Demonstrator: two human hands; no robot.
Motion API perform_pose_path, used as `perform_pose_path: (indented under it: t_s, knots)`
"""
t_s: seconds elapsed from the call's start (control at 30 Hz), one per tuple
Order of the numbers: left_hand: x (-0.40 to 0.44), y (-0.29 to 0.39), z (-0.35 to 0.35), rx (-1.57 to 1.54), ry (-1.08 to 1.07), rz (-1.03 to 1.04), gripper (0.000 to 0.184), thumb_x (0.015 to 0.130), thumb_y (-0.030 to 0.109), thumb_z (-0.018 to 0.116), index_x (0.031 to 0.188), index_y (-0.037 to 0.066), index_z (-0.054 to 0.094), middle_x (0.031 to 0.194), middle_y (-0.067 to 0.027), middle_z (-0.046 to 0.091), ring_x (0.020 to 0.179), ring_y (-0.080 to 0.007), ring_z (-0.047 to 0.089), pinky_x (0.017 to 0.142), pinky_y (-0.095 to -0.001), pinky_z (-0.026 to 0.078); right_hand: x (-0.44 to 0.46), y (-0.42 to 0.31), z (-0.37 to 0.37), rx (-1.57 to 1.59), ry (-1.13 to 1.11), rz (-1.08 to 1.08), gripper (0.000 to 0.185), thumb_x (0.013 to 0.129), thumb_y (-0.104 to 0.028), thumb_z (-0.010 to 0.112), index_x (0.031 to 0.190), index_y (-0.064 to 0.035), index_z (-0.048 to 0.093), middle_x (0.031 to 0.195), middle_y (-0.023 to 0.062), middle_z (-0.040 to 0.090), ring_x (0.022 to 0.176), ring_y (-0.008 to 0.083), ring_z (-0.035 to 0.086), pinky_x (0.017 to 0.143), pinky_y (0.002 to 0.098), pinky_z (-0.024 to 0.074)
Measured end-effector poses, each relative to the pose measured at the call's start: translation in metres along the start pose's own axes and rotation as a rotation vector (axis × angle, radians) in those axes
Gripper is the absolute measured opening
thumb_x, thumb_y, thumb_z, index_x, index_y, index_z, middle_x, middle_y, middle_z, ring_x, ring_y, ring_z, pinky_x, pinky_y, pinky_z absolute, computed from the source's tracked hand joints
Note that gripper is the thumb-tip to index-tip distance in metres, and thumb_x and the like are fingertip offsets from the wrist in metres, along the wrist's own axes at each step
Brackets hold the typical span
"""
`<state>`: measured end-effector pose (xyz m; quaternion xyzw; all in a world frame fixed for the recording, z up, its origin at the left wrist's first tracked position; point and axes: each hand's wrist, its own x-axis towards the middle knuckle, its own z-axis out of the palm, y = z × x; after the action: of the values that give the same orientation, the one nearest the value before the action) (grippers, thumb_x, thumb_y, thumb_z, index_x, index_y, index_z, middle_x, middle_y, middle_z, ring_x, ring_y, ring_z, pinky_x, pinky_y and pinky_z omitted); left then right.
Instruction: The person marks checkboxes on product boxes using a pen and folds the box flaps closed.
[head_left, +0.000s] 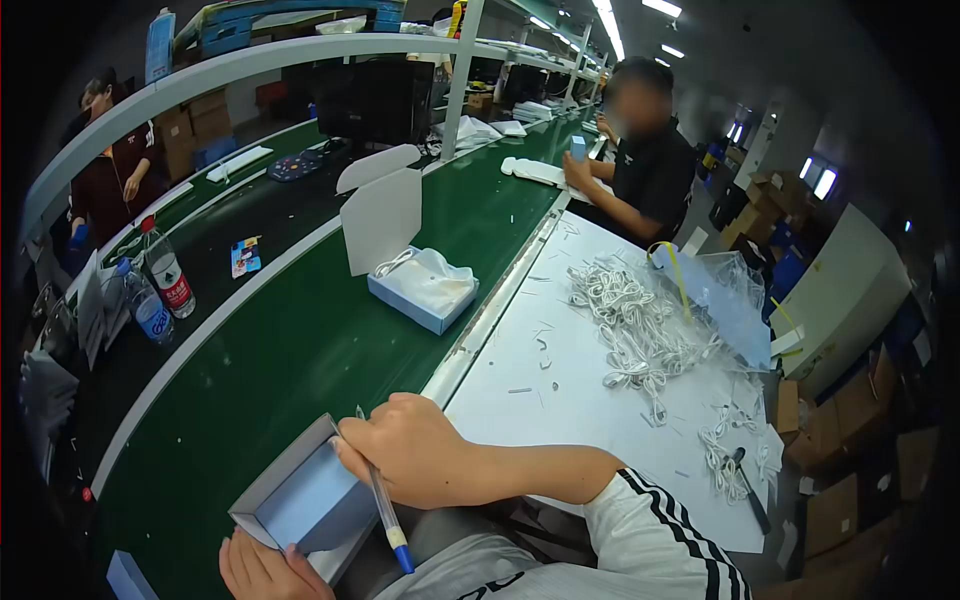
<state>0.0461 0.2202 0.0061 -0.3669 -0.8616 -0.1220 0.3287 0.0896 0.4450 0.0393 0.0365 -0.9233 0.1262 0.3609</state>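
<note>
Blue cardboard box (310,490), straight-walled and open, tilted at the near edge of the smooth green conveyor belt (260,370). The left hand (268,567) gripped its near side, fingers curled; the right hand (405,450) was closed round a slim, blue-ended plastic pen (384,505), beside the box's far rim. Alongside, a flat white table (500,425) bore looped, tangled cables (630,310) and crumpled plastic wrapping (725,310). Strip lights (608,30) ran along the dim ceiling.
</note>
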Motion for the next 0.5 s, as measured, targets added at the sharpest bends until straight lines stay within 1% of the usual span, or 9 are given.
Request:
perform_pose_path:
  t_s: [0.1, 0.13, 0.2, 0.27, 0.37, 0.43, 0.5]
  knots:
    - [-0.003, 0.005, 0.009, 0.094, 0.035, 0.001, 0.02, 0.083, 0.01, 0.051, 0.091, -0.007, 0.058, 0.096, -0.0208, 0.059, 0.085, -0.0378, 0.053, 0.09, -0.042, 0.042, 0.003, 0.0, 0.0, -0.006, 0.007, -0.014, 0.018, 0.081, -0.012, 0.057, 0.064, -0.0072, 0.05, 0.047, 0.005, 0.045, 0.041, 0.0209, 0.042, 0.051, 0.0285, 0.0376]
    - [-0.001, 0.004, 0.012, 0.091, 0.049, -0.003, 0.02, 0.083, 0.01, 0.051, 0.091, -0.007, 0.058, 0.096, -0.0208, 0.059, 0.085, -0.0378, 0.053, 0.09, -0.042, 0.042, 0.007, 0.003, -0.002, -0.015, 0.012, -0.025, 0.018, 0.081, -0.012, 0.057, 0.064, -0.0072, 0.05, 0.047, 0.005, 0.045, 0.041, 0.0209, 0.042, 0.051, 0.0285, 0.0376]
    - [0.001, -0.001, 0.015, 0.015, 0.022, -0.029, 0.022, 0.084, 0.012, 0.051, 0.096, -0.006, 0.056, 0.1, -0.0204, 0.058, 0.091, -0.0368, 0.053, 0.092, -0.0425, 0.041, 0.011, 0.007, -0.007, -0.014, 0.027, -0.038, 0.017, 0.08, -0.011, 0.057, 0.064, -0.0072, 0.051, 0.047, 0.0051, 0.045, 0.041, 0.0207, 0.043, 0.051, 0.0285, 0.0372]
    - [-0.01, -0.01, 0.01, -0.036, -0.056, -0.053, 0.025, 0.085, 0.013, 0.05, 0.102, -0.005, 0.055, 0.104, -0.0201, 0.056, 0.096, -0.0358, 0.054, 0.094, -0.0431, 0.04, 0.004, 0.003, -0.002, 0.035, 0.026, -0.022, 0.017, 0.079, -0.011, 0.058, 0.065, -0.0072, 0.051, 0.047, 0.0053, 0.045, 0.042, 0.0206, 0.043, 0.05, 0.0286, 0.0369]
    - [-0.012, 0.007, -0.005, 0.015, -0.153, -0.054, 0.027, 0.083, 0.01, 0.052, 0.104, -0.007, 0.053, 0.104, -0.0202, 0.056, 0.095, -0.0364, 0.052, 0.096, -0.0443, 0.037, 0.0, 0.007, 0.003, 0.084, 0.019, -0.016, 0.016, 0.078, -0.011, 0.058, 0.064, -0.0074, 0.05, 0.048, 0.005, 0.045, 0.042, 0.0198, 0.042, 0.049, 0.0284, 0.0358]
    - [-0.003, 0.018, -0.01, 0.045, -0.191, -0.068, 0.03, 0.081, 0.007, 0.053, 0.106, -0.009, 0.052, 0.105, -0.0202, 0.056, 0.093, -0.037, 0.051, 0.097, -0.0454, 0.035, -0.003, 0.006, 0.003, -0.002, 0.045, -0.044, 0.015, 0.077, -0.009, 0.058, 0.064, -0.0075, 0.05, 0.048, 0.0041, 0.043, 0.042, 0.0188, 0.039, 0.048, 0.0285, 0.0341]
    - [0.002, 0.016, -0.014, 0.06, -0.228, -0.053, 0.029, 0.081, 0.007, 0.053, 0.104, -0.01, 0.052, 0.104, -0.0197, 0.056, 0.093, -0.0365, 0.051, 0.097, -0.0454, 0.035, -0.006, 0.005, 0.006, 0.0, 0.039, -0.025, 0.015, 0.077, -0.009, 0.058, 0.064, -0.0075, 0.05, 0.047, 0.004, 0.042, 0.042, 0.0187, 0.038, 0.048, 0.0285, 0.0337]
